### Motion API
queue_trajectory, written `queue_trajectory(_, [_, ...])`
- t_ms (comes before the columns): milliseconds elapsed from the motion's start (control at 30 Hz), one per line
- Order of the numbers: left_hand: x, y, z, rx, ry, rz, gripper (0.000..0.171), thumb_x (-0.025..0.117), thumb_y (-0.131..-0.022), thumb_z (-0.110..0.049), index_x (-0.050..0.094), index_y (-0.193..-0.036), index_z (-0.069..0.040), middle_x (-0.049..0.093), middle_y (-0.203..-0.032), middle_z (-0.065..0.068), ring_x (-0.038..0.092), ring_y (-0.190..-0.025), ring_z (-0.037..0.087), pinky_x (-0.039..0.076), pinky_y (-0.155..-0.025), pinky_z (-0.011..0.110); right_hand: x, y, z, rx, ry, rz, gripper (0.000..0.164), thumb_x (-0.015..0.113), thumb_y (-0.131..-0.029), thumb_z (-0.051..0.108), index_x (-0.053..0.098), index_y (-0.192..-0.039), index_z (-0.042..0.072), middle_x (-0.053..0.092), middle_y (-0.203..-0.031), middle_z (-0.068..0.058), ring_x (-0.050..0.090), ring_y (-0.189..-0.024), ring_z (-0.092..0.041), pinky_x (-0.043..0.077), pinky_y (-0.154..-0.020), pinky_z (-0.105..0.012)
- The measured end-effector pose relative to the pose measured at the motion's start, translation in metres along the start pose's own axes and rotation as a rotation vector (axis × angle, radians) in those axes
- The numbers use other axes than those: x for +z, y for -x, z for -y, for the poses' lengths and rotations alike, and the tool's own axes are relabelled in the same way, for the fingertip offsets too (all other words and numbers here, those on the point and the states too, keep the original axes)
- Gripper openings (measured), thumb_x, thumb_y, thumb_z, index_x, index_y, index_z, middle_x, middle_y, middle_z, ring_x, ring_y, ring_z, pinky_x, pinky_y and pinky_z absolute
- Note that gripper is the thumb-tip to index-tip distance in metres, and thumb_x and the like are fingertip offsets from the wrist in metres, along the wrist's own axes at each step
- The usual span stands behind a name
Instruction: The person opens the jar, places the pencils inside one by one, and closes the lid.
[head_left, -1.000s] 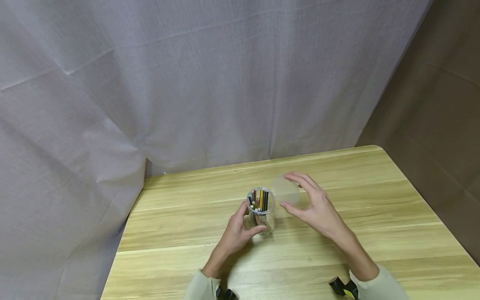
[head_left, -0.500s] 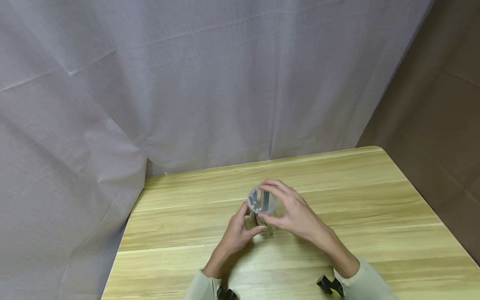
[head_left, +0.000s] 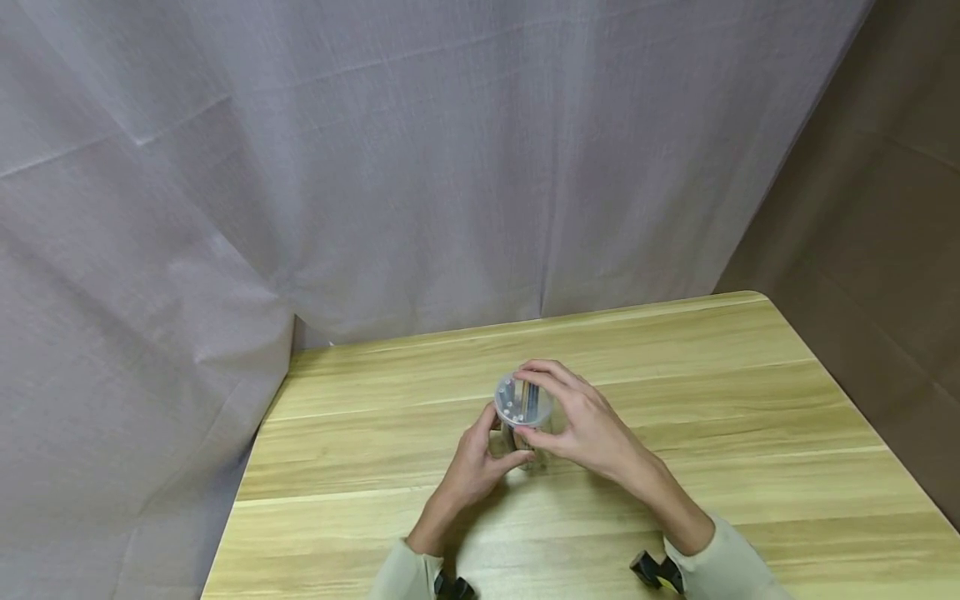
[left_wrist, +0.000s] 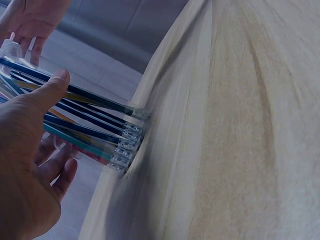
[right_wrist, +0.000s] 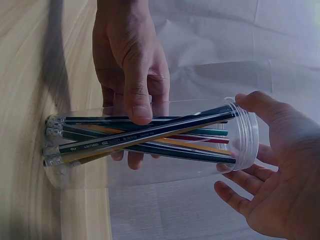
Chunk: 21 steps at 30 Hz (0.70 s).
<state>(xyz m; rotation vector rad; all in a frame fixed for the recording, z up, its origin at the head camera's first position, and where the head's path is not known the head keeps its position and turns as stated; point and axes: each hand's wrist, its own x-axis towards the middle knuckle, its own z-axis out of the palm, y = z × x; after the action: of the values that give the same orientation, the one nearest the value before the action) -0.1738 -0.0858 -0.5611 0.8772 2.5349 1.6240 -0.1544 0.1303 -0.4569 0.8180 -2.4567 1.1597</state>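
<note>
A clear plastic jar [right_wrist: 185, 175] stands upright on the table, holding several pencils [right_wrist: 150, 135] with dark, yellow, green and red barrels. Its translucent round lid [head_left: 510, 410] sits over the mouth; whether the thread is engaged cannot be told. My left hand [head_left: 472, 467] grips the jar's side, thumb in front and fingers round the back, as the left wrist view also shows. From the right, my right hand [head_left: 588, 425] holds the lid by its rim between thumb and fingers. The palm hides part of the lid's right side in the head view.
The wood-grain table [head_left: 360, 458] spreads on both sides of the jar. Behind it hangs a grey cloth [head_left: 420, 167], and a brown cloth [head_left: 862, 317] covers the right side. A black wrist device [head_left: 656, 571] shows by the right sleeve.
My right hand has moved left with the lid, from beside the jar onto its mouth. Over the last half second the lid has settled flatter. The left hand has kept its hold.
</note>
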Motion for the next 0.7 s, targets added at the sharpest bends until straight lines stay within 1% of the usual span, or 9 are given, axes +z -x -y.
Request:
queue_trajectory(233, [0.0001,-0.0002,0.0010,-0.004,0.010,-0.001,0.092,0.089,-0.088,-0.022,0.036,-0.163,-0.019,0.063,-0.146,0.000,0.062,-0.126,0.018,0.049,-0.110,0.046,0.0039,0.0030,-0.0021,-0.010,-0.038,-0.031,0.071,0.094,-0.080,0.016,0.063,-0.143,0.005,0.058,-0.149,-0.012,0.058,-0.135,-0.035,0.046,-0.111,-0.057])
queue_trajectory(433, [0.0007,-0.0002,0.0012,-0.001,0.005,-0.008,0.092,0.090,-0.088,-0.022,0.037,-0.163,-0.019,0.063,-0.146,0.001,0.063,-0.124,0.018,0.049,-0.110,0.046,0.0047,0.0037,-0.0023,-0.010,-0.053,-0.033,0.072,0.094,-0.079,0.012,0.062,-0.143,0.005,0.057,-0.150,-0.012,0.058,-0.135,-0.037,0.046,-0.110,-0.058])
queue_trajectory(700, [0.0010,0.0003,0.0011,-0.006,0.001,-0.009,0.092,0.090,-0.087,-0.022,0.037,-0.163,-0.018,0.063,-0.146,0.000,0.063,-0.122,0.017,0.048,-0.110,0.046,0.0054,0.0037,-0.0011,-0.005,-0.042,-0.030,0.072,0.094,-0.079,0.014,0.062,-0.144,0.005,0.057,-0.151,-0.013,0.058,-0.135,-0.037,0.046,-0.110,-0.059])
